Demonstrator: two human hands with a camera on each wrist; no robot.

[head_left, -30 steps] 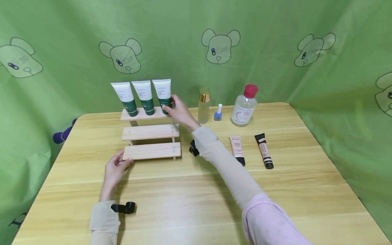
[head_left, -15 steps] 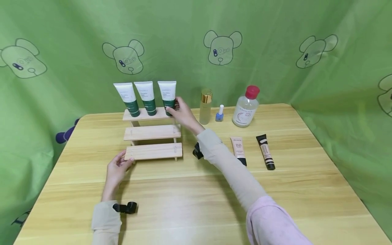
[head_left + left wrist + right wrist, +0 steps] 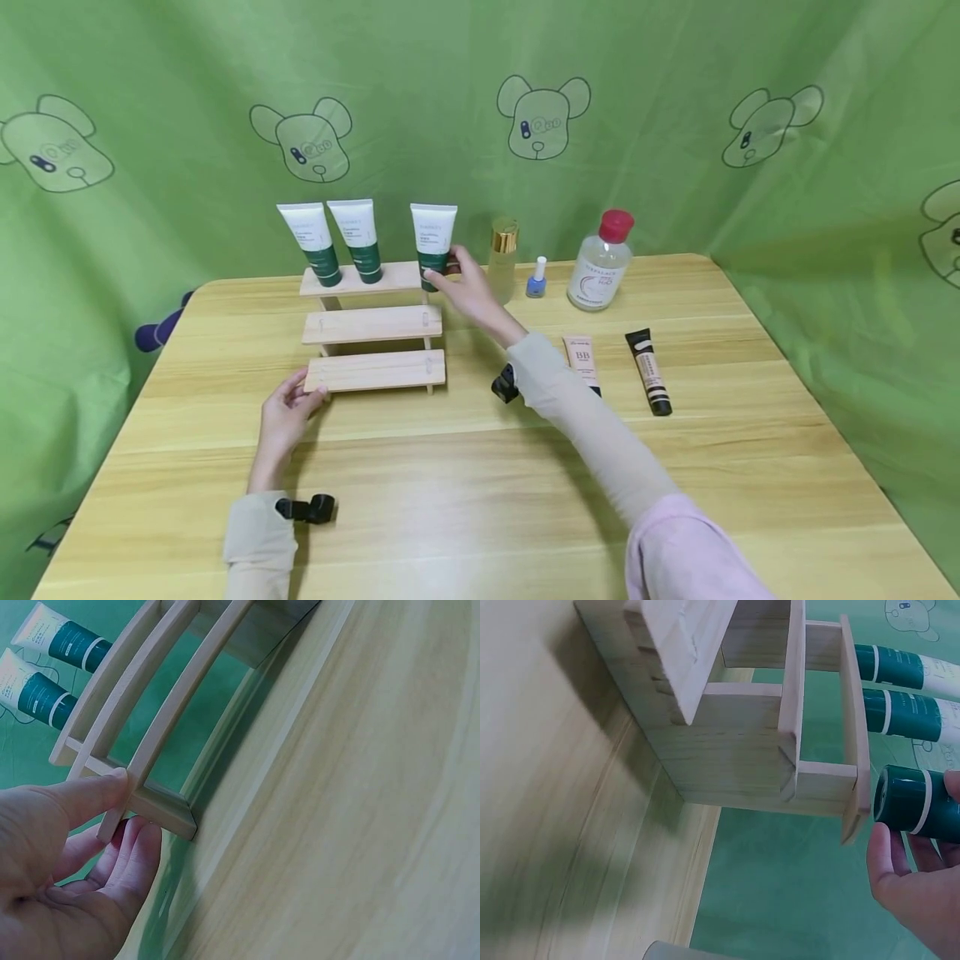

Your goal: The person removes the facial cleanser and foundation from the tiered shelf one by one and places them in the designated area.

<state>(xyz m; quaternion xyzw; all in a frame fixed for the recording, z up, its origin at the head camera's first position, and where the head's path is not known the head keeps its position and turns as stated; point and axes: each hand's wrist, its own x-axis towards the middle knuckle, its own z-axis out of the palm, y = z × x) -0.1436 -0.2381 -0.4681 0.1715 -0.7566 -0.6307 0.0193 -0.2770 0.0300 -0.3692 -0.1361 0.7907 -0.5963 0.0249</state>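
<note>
My right hand (image 3: 472, 287) grips a white and green squeeze tube (image 3: 433, 237) by its green lower part, at the right end of the top step. In the right wrist view, the tube's green cap (image 3: 900, 799) is lifted off the step, with a small gap. Two matching tubes, one at the left end (image 3: 311, 242) and one beside it (image 3: 358, 237), stand cap down on the top step. Between thumb and fingers, my left hand (image 3: 287, 412) holds the left end of the lowest step of the three-step wooden stand (image 3: 375, 371), as the left wrist view (image 3: 154, 750) also shows.
Right of the stand are a gold-capped bottle (image 3: 502, 267), a blue nail polish bottle (image 3: 536, 283) and a red-capped clear bottle (image 3: 596, 271). Nearer lie a pink BB cream tube (image 3: 581, 358), partly behind my right sleeve, and a black-capped tube (image 3: 649, 372). A green curtain hangs behind.
My right hand has drawn the third tube rightward, away from the other two and off the top step's end. My left hand has stayed at the stand.
</note>
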